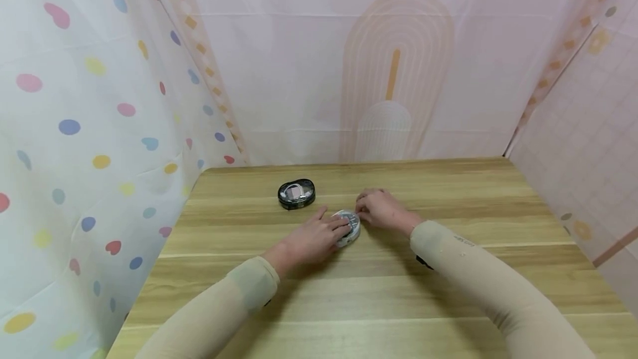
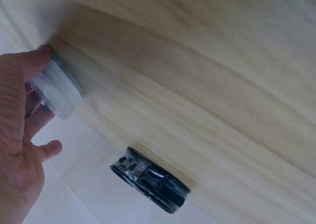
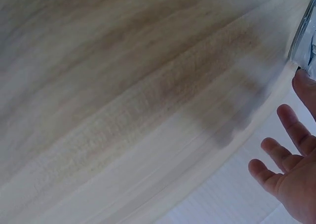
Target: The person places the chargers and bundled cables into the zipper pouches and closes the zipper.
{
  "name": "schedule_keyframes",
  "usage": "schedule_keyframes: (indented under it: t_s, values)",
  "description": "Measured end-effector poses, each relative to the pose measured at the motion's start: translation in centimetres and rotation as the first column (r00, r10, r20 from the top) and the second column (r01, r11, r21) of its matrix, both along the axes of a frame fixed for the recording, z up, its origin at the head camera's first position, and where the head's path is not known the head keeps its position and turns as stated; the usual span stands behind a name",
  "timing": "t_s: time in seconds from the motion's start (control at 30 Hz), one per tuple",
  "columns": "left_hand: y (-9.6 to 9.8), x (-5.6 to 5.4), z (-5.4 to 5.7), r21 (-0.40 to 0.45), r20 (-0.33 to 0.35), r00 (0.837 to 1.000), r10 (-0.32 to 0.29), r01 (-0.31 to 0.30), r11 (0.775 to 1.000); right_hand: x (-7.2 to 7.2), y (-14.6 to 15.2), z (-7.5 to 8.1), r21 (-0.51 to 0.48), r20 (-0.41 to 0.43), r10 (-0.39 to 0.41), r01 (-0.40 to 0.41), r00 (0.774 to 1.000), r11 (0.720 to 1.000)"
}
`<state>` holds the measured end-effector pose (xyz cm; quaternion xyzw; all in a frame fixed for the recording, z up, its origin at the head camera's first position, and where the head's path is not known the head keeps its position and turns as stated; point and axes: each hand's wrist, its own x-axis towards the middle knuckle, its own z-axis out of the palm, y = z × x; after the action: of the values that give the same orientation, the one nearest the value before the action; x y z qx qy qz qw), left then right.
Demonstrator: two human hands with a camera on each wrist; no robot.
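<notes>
A small rounded clear pouch with pale trim (image 1: 353, 228) sits on the wooden table between both hands. My left hand (image 1: 315, 237) grips it from the left, fingers over its top; the left wrist view shows the thumb (image 2: 38, 61) against the side wall of the pouch (image 2: 59, 88). At the pouch's right edge, my right hand (image 1: 381, 209) pinches with thumb and forefinger; the small part there is hidden. The right wrist view shows a fingertip (image 3: 301, 78) right at the rim, the other fingers apart from it. Another pouch, clear with black trim (image 1: 296, 194), lies behind the left hand.
The wood-grain table (image 1: 379, 303) reaches back to a patterned cloth (image 1: 289, 87). More cloth hangs at the left, with coloured dots (image 1: 69, 127), and at the right. In the left wrist view, the black-trimmed pouch (image 2: 150, 179) shows a zip along its side.
</notes>
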<state>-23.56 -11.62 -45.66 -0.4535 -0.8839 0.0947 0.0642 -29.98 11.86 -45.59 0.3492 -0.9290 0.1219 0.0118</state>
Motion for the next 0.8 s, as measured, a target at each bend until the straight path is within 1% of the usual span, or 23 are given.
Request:
schedule_keyframes:
  t_s: [0.17, 0.27, 0.5, 0.67, 0.8]
  values:
    - [0.1, 0.3, 0.3, -0.01, 0.03, 0.999, 0.035, -0.034, 0.999, 0.0, 0.0, 0.0, 0.018, -0.023, -0.014, 0.014, 1.0, 1.0]
    - [0.2, 0.3, 0.2, -0.013, 0.037, 0.998, 0.05, -0.049, 0.999, 0.0, 0.1, 0.0, 0.007, -0.021, -0.019, 0.019, 1.0, 1.0]
    - [0.3, 0.2, 0.2, -0.009, 0.077, 0.995, 0.066, -0.065, 0.998, 0.3, 1.0, 0.2, 0.01, -0.023, 0.019, -0.018, 1.0, 1.0]
    - [0.3, 0.2, 0.2, -0.014, 0.075, 0.995, 0.064, -0.063, 0.998, 0.6, 1.6, -0.1, -0.014, 0.026, 0.036, -0.035, 0.999, 0.999]
    - [0.2, 0.1, 0.2, -0.018, 0.065, 0.996, 0.063, -0.062, 0.998, 0.7, 1.6, -0.2, -0.016, 0.027, 0.038, -0.038, 0.999, 0.999]
